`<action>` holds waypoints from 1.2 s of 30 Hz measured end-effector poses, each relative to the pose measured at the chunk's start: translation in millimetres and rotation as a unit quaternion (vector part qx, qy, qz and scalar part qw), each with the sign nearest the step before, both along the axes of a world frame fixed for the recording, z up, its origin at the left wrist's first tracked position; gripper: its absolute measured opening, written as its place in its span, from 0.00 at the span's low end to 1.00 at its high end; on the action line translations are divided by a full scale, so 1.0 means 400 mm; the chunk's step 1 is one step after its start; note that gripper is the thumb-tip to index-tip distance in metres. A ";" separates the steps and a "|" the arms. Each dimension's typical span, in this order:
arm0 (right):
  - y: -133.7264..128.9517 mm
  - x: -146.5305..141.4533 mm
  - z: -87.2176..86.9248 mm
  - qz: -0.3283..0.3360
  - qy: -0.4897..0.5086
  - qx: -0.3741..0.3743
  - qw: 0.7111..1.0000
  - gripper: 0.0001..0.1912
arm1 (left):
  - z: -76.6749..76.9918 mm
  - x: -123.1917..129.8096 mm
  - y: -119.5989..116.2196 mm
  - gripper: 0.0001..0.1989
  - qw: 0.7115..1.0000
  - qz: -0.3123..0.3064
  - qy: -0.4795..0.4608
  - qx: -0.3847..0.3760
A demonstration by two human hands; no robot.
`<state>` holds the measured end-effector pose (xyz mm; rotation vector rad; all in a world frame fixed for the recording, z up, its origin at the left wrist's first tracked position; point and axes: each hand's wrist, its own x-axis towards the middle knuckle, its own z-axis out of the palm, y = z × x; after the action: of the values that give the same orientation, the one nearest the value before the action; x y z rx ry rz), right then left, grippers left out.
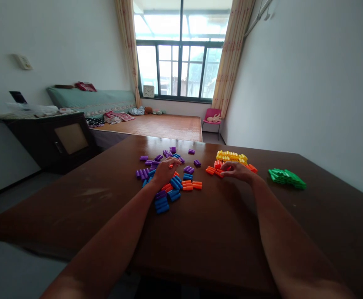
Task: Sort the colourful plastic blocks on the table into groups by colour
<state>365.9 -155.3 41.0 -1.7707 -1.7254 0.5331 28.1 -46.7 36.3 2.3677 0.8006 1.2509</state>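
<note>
Small ribbed plastic blocks lie in colour groups on a dark brown table. Over the mixed pile at left is my left hand, fingers curled, with a bit of an orange block showing at the fingertips. Around it are purple blocks, blue blocks and further orange blocks. My right hand pinches an orange block at the near edge of the orange group. The fingers partly hide that group. Just behind it sit stacked yellow blocks.
Green blocks form a heap at the right of the table. Beyond the table's far edge stand a low bed and a pink chair. A dark cabinet is on the left, and a window faces me.
</note>
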 end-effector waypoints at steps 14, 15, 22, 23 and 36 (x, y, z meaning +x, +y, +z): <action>0.041 -0.157 -0.018 -0.001 -0.323 0.072 0.944 0.12 | -0.006 -0.001 -0.005 0.12 0.999 -0.005 0.032 0.013; 0.040 -0.164 -0.013 0.007 -0.319 0.066 0.945 0.12 | -0.006 -0.001 -0.006 0.13 0.999 -0.008 0.038 0.015; 0.028 -0.072 0.013 -0.046 -0.186 0.055 0.980 0.12 | -0.001 -0.002 -0.006 0.13 0.999 -0.018 0.040 0.017; 0.025 -0.053 0.010 -0.035 -0.173 0.051 0.983 0.12 | 0.000 -0.002 -0.006 0.13 0.999 -0.017 0.040 0.017; 0.025 0.004 -0.003 -0.073 -0.187 -0.014 0.979 0.14 | -0.015 -0.004 0.006 0.14 0.998 -0.018 0.052 0.009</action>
<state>367.3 -145.4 39.7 -2.1030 -1.8145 0.1671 26.4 -44.4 30.4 2.4679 0.7766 1.1337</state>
